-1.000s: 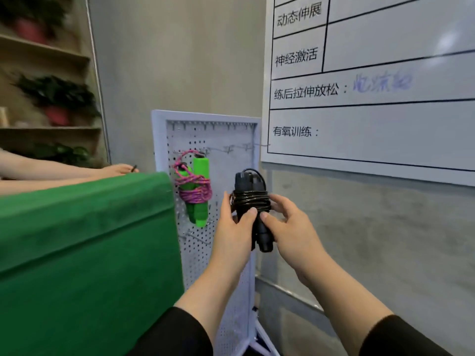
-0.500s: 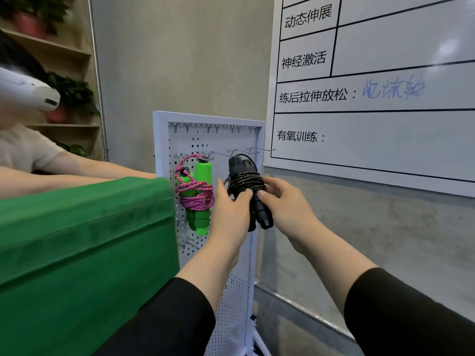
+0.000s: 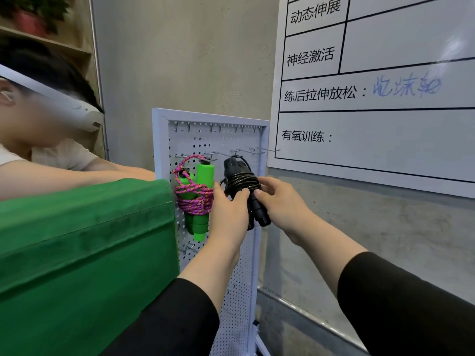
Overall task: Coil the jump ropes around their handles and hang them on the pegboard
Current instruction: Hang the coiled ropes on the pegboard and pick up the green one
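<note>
Black rope [image 3: 240, 182], coiled round its handles, sits high against the pegboard [image 3: 205, 140], top loop just under a hook [image 3: 237, 151]; whether it has caught is unclear. Left hand [image 3: 227, 215] grips the bundle from the left, right hand [image 3: 279, 201] pinches the coils from the right. Best to lift the loop over the hook and release slowly. Green rope [image 3: 198, 194] hangs just beside, to the left.

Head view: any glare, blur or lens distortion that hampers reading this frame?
Head view: soft glare streaks the whiteboard top right; wide-angle bending tilts its edges and the pegboard frame; the other person's face is blurred; the black jump rope in both hands stays sharp.
</note>
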`<state>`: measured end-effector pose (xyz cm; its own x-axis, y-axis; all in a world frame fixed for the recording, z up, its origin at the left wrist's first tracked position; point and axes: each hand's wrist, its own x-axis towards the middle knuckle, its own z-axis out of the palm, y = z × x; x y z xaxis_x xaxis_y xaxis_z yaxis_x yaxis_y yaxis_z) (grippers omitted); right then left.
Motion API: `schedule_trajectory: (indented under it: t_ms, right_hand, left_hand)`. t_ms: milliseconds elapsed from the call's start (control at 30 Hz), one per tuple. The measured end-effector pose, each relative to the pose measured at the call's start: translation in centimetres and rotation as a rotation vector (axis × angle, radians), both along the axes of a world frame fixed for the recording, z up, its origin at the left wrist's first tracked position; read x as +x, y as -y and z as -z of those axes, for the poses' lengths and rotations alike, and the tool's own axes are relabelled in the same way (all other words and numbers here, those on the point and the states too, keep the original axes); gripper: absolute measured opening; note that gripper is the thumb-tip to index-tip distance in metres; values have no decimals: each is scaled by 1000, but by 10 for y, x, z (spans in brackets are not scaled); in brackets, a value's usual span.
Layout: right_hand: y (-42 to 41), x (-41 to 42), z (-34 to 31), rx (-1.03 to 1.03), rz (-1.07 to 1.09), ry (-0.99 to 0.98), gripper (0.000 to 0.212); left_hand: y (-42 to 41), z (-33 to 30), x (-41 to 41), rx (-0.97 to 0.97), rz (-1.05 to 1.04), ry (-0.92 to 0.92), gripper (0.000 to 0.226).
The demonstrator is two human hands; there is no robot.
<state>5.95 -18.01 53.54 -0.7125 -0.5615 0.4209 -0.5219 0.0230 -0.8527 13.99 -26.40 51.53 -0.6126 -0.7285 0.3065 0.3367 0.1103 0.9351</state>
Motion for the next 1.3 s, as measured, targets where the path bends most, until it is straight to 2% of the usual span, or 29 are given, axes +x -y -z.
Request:
schedule_trajectory:
  t_ms: [167,467,600,633,733,800,900,1000,1100,1200,1300]
  right_hand:
    - [19,-5,1,1,1,18,29]
    - [44,-20,8,61,-4,-57,39]
    - [48,-22,8,96,-24,-84,41]
    - [48,-22,9,105,-33,-85,41]
    - [39,-20,11,131,-31,-43,46]
    - [26,-21,18,138,-6,-9,52]
    - [-8,-19,39,132,60,5,51]
    - [-69,-17,74,168,167,29,48]
    - [-146,-8,116,284,247,99,45]
    - [-221,-3,152,332,319,167,43]
    - [-281,2,188,315,401,260,39]
  left_hand:
    - [-6,10,-9,-15,-45,-41,98]
    - [-1,32,-21,-49,-53,37,59]
    - [4,36,-24,-59,-78,72,75]
    - [4,37,-24,-54,-80,80,73]
    - [1,44,-19,-16,-103,113,40]
    - [-4,50,-15,50,-121,151,33]
    - [-20,64,-9,135,-109,256,50]
    - [-53,91,-9,65,-94,284,40]
    - [-85,118,-15,21,-153,271,46]
    - [-110,130,-21,4,-197,197,34]
    - [-142,149,-31,19,-99,182,22]
